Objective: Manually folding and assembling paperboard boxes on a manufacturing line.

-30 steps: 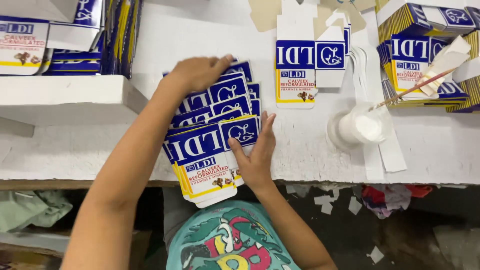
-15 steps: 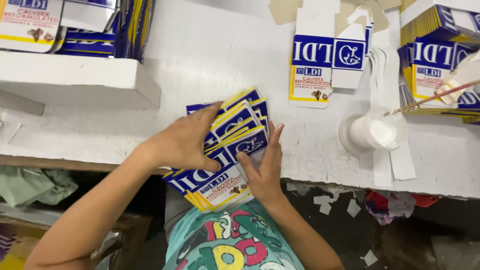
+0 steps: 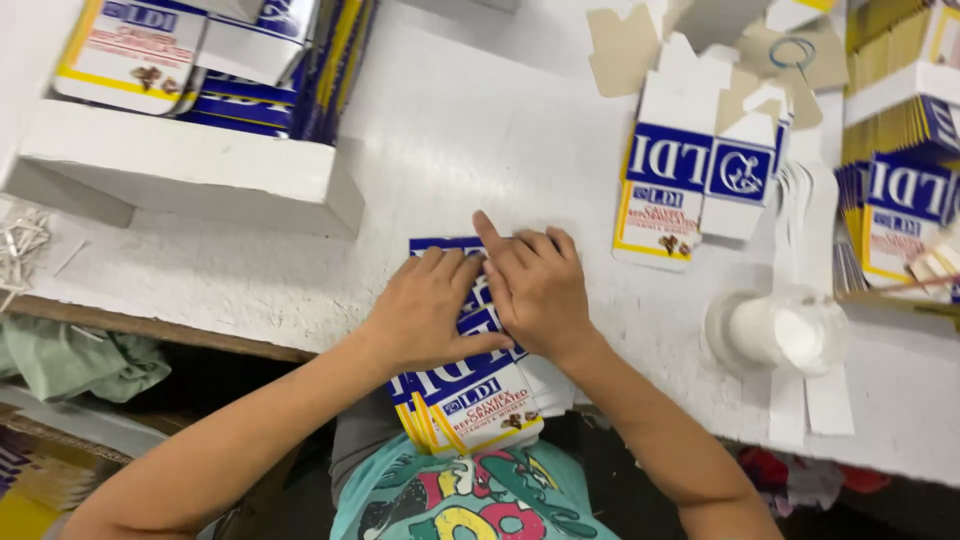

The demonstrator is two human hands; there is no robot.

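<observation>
Far left we have a white shelf block [image 3: 190,170] with more flat printed cartons [image 3: 140,50] stacked on top, and down at the near left edge a green cloth [image 3: 80,360] slumped below the white worktable [image 3: 500,130]. Moving in, our left hand [image 3: 430,310] lies palm down on the fanned stack of flattened blue, white and yellow cartons [image 3: 470,405], fingers spread and flat, pressing rather than clutching. That stack sits at the near edge of the table, its near end hanging over the edge towards our lap. Right beside it, touching, our right hand [image 3: 535,285] rests palm down too, fingers extended and close together across the far end of the stack, forearm coming in from the near right. We judge these cartons light, thin and fairly stiff, glossy enough to slide over one another, so squaring them by the long edges looks the safe hold. Further right stands a part-folded carton [image 3: 670,190], then a white plastic tub [image 3: 785,330] on its side, and more carton stacks [image 3: 900,200] far right.
</observation>
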